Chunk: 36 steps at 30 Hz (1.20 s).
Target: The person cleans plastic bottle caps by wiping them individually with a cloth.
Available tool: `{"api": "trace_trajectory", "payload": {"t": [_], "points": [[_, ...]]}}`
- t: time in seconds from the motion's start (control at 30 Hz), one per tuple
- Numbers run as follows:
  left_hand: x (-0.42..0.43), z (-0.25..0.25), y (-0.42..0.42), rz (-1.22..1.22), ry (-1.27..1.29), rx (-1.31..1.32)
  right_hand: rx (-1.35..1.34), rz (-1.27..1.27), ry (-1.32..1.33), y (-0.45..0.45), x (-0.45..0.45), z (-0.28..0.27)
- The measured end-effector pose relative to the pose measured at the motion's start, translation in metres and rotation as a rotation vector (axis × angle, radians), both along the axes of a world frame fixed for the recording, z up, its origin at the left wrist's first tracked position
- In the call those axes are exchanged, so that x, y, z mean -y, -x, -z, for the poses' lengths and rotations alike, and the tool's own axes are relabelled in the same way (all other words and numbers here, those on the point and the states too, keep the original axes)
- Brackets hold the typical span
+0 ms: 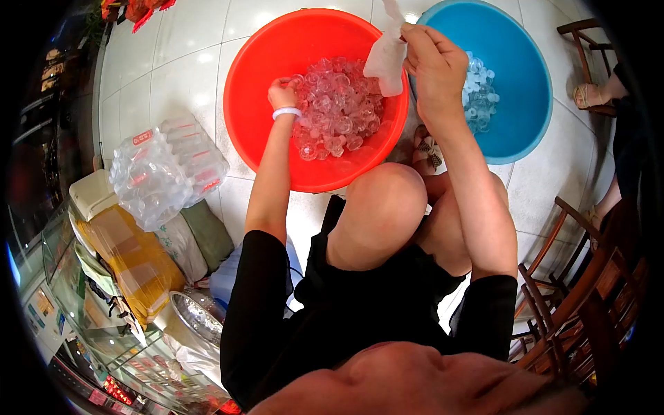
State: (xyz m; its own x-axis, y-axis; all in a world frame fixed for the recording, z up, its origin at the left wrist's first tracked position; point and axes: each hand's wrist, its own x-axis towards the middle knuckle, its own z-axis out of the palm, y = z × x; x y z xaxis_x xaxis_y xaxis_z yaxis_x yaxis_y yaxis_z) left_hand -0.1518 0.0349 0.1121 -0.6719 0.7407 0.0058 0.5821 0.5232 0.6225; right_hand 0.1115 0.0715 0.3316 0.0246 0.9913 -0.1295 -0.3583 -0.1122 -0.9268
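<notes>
My right hand [436, 62] is raised over the gap between two basins, its fingers pinched on a thin whitish sheet [384, 66]. The sheet hangs down in front of the red basin's rim; whether it is paper or plastic I cannot tell. Inside the red basin [252, 90], my left hand [282, 93], with a pale bracelet at the wrist, reaches the left edge of a heap of small clear round plastic pieces [339, 104]. Its fingers are bent and closed; what they hold is hidden. The blue basin [529, 90] contains more small clear and white pieces [481, 93].
A pack of clear bottles [166, 166] lies on the tiled floor at left, near a taped yellow-brown parcel [131, 256] and a metal bowl [197, 315]. Dark wooden chairs [553, 304] stand at right, with another person's foot [595, 93] nearby. My knees [380, 214] are close to the basins.
</notes>
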Motion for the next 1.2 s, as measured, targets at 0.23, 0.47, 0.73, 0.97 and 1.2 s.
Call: {"api": "trace_trajectory", "payload": {"t": [0.23,0.47,0.73,0.97,1.2], "points": [[-0.012,0.026,0.033,-0.133,-0.243,0.36,0.012,-0.021,-0.034,0.001,0.006,-0.003],[-0.008,-0.009,0.007,-0.076,-0.056,0.364,0.099,-0.073,-0.067,0.002,0.006,0.001],[0.007,0.021,-0.031,0.438,0.67,-0.175,0.206,-0.057,-0.166,0.009,0.009,0.002],[0.004,0.041,-0.046,0.322,0.727,-0.203,0.227,-0.067,-0.158,0.009,0.008,0.002],[0.002,0.025,-0.046,0.305,0.652,-0.151,0.199,-0.09,-0.142,0.01,0.006,-0.001]]}}
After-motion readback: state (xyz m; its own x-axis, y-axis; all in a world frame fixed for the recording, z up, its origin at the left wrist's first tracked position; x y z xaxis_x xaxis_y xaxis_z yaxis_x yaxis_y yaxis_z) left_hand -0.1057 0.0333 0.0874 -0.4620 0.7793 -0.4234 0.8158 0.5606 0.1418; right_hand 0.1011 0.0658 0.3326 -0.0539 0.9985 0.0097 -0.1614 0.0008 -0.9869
